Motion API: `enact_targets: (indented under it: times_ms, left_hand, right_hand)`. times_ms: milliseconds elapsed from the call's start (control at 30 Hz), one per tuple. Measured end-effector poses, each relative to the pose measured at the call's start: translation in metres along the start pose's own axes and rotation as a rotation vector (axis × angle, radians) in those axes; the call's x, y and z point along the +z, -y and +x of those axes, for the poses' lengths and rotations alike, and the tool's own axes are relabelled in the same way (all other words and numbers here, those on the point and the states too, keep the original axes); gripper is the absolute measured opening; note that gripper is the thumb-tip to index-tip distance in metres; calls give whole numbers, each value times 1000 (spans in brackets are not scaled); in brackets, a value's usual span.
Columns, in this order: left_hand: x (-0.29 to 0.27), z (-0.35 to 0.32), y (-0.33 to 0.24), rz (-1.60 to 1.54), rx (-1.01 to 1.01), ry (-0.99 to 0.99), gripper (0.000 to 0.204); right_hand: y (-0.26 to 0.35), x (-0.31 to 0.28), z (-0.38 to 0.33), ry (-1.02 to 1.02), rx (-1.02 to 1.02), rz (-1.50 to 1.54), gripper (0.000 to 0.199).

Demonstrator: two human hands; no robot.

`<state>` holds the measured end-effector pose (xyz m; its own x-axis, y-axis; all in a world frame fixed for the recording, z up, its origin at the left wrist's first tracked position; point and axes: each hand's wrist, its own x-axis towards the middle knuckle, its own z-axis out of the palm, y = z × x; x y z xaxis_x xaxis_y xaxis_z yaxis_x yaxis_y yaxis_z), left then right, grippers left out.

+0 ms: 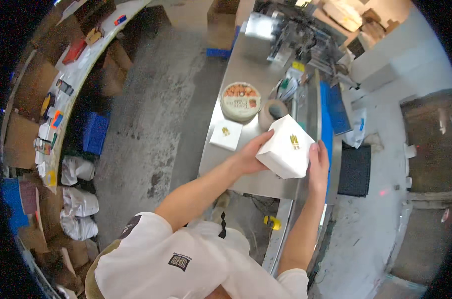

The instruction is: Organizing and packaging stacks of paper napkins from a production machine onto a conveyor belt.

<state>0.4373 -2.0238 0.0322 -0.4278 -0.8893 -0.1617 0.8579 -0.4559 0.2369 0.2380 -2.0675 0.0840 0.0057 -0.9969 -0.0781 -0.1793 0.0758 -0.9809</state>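
Between my two hands is a white box [284,149] with a gold emblem on its face, tilted above the metal table. My left hand [253,153] grips its left side, and my right hand [318,162] presses along its right side; some fingers are hidden behind it. To the left on the table lies a second white box [226,134] with a similar gold emblem. Beyond it stands a round tub [241,102] with a printed lid. A roll of tape [273,112], partly covered by the held box, sits beside the tub.
The steel table [211,157] has a machine [305,45] at its far end and a blue strip [327,114] along its right. A long bench [81,74] with small items runs at the left. White sacks [79,202], a blue crate [95,132] and a yellow tool [272,223] are lower down.
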Motion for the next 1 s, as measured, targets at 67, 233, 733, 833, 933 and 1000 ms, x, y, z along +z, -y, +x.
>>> enact_targets:
  times_ms: [67, 233, 733, 833, 933, 1000]
  left_hand:
    - [22, 7, -3, -10, 8, 127, 51]
    - [52, 19, 2, -157, -67, 290, 56]
    - [20, -5, -6, 914, -39, -206, 63]
    - [-25, -14, 3, 917, -72, -319, 62]
    - [-106, -15, 26, 859, -118, -408, 60]
    - [-132, -22, 30, 834, -126, -506, 61]
  right_hand:
    - [9, -10, 3, 68, 34, 153, 67]
    - [30, -27, -2, 275, 252, 594, 58]
    - [-28, -25, -6, 202, 199, 307, 63]
    - [-90, -13, -7, 208, 303, 215, 76]
    - [-149, 12, -13, 237, 522, 223, 79]
    - [-185, 26, -11, 287, 634, 263, 78]
